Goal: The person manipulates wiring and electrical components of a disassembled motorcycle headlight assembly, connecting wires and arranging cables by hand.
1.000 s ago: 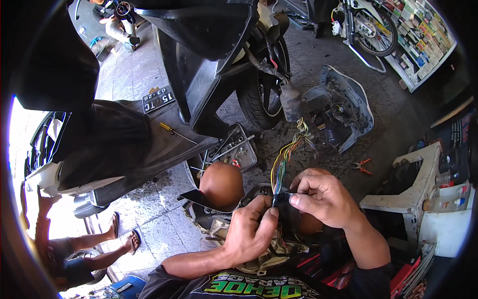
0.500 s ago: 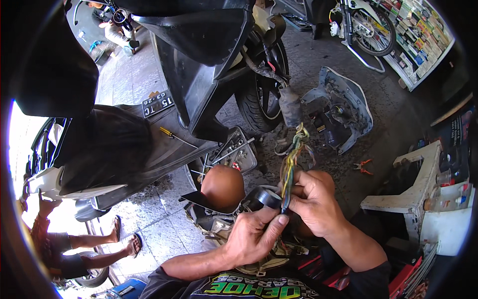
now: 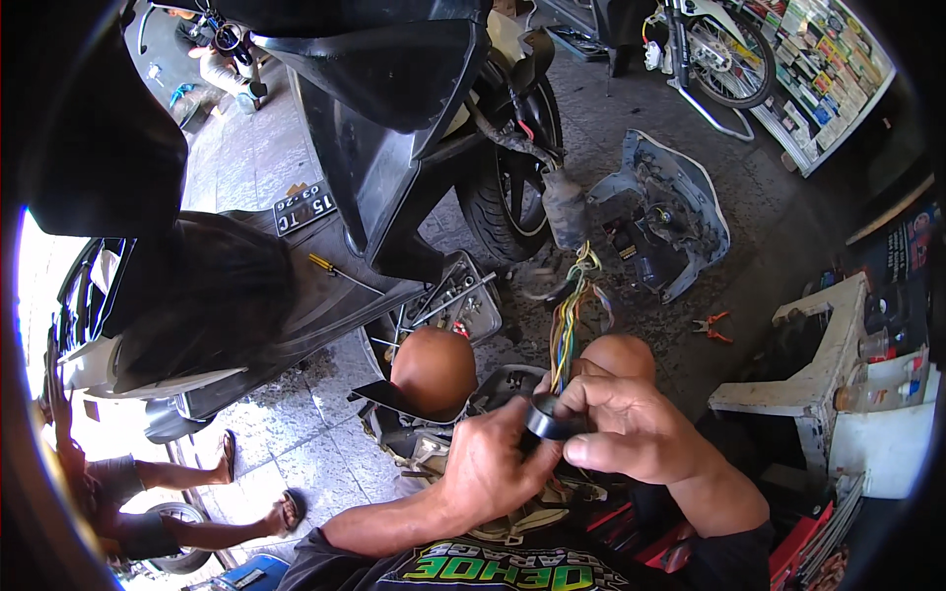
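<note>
A roll of black tape (image 3: 549, 418) is gripped in my left hand (image 3: 493, 461), in front of the lower part of a wire bundle (image 3: 566, 340). The bundle's yellow, green, blue and other wires hang from a dark, dirty sleeve (image 3: 565, 209) leading to the scooter's front. My right hand (image 3: 631, 426) is closed with curled fingers around the wires, right beside the roll. Its thumb points toward my left hand. The roll and my fingers hide the bundle's lower end.
A black scooter (image 3: 384, 148) stands ahead, with a screwdriver (image 3: 343, 273) on its footboard. Near my knees is a tool tray (image 3: 471, 305). Orange-handled pliers (image 3: 711, 326) and a removed grey cover (image 3: 690, 212) lie on the floor. A white stool (image 3: 788, 394) stands right; another person's legs (image 3: 187, 502) are left.
The tape roll has moved from left of the wires to in front of them. My right fingers have shifted around the bundle, its thumb now lower. The person at left has moved a foot.
</note>
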`<action>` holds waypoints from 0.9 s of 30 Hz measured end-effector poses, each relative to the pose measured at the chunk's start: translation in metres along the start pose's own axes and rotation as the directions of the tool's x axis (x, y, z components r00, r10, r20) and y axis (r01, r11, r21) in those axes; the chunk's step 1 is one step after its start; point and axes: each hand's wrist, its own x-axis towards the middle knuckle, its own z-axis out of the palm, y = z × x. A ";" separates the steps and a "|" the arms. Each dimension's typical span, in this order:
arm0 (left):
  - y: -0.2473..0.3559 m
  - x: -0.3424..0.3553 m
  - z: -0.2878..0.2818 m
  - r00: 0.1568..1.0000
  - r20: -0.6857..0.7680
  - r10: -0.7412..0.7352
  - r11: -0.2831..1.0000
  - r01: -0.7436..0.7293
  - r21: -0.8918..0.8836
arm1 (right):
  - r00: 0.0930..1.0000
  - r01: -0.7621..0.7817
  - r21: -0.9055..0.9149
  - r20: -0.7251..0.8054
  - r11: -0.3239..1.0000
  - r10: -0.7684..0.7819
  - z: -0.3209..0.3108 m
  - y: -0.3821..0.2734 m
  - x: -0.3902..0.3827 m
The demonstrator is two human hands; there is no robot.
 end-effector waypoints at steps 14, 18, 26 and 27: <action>0.011 -0.001 -0.005 0.968 0.056 -0.243 0.934 0.249 -0.257 | 0.913 0.063 -0.505 -0.318 0.861 -0.254 -0.006 0.021 0.010; 0.011 0.001 -0.005 0.960 0.060 -0.273 0.903 0.277 -0.328 | 0.923 0.003 -0.639 -0.293 0.769 -0.248 -0.008 0.015 0.012; 0.004 0.000 -0.006 0.942 0.197 -0.272 0.845 0.331 -0.420 | 0.934 -0.083 0.000 -0.349 0.997 0.078 0.000 0.032 0.017; 0.003 -0.001 -0.006 0.940 0.210 -0.268 0.878 0.328 -0.349 | 0.924 -0.062 0.108 -0.370 0.992 0.098 0.001 0.034 0.019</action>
